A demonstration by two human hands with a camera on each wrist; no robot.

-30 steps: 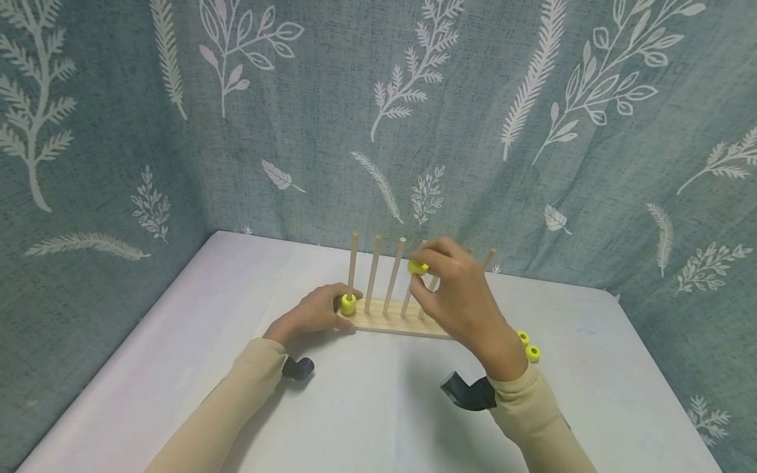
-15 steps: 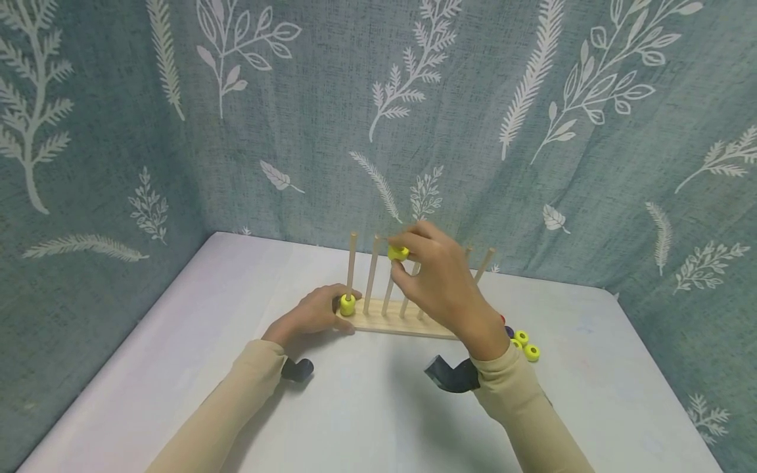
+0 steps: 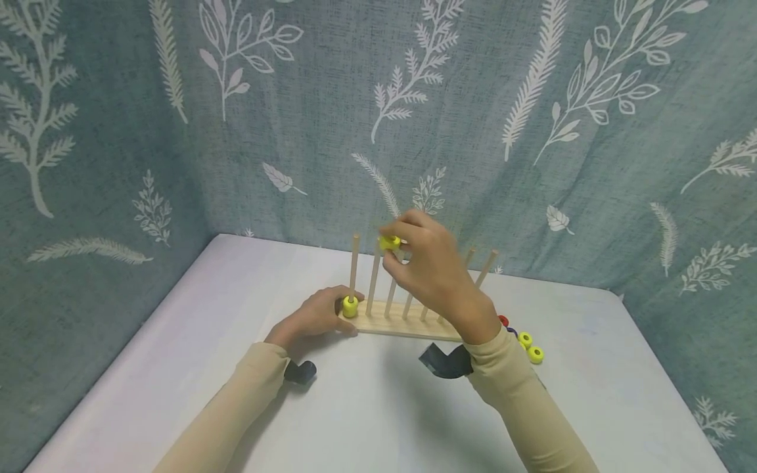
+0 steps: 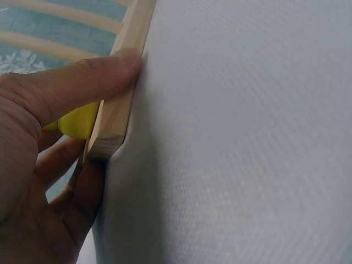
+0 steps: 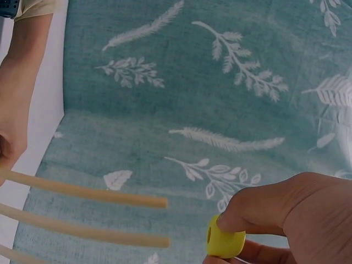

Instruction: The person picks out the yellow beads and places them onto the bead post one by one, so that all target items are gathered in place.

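A wooden rack [image 3: 408, 326] with a row of upright pegs stands on the table. My left hand [image 3: 316, 311] grips its left end, with the thumb [image 4: 118, 63] along the front edge and the other fingers behind. Yellow beading [image 3: 350, 307] sits at the foot of the leftmost peg [image 3: 354, 266]; whether it is one bead or two stacked is unclear. Raised near the tops of the pegs, my right hand [image 3: 428, 266] pinches a yellow bead [image 5: 226, 236] between thumb and fingers. In the right wrist view, that bead is apart from the nearby peg ends [image 5: 159, 242].
Right of the rack lie loose beads: a red one [image 3: 503, 320], a dark blue one [image 3: 512, 332] and several yellow ones [image 3: 535, 355], partly behind my right forearm. A leaf-patterned curtain [image 3: 331, 118] hangs behind and beside the white table [image 3: 355, 407].
My right hand has moved left and upward with the yellow bead, from around the fourth peg to near the second. More loose beads now show behind my forearm. The left hand stays in place.
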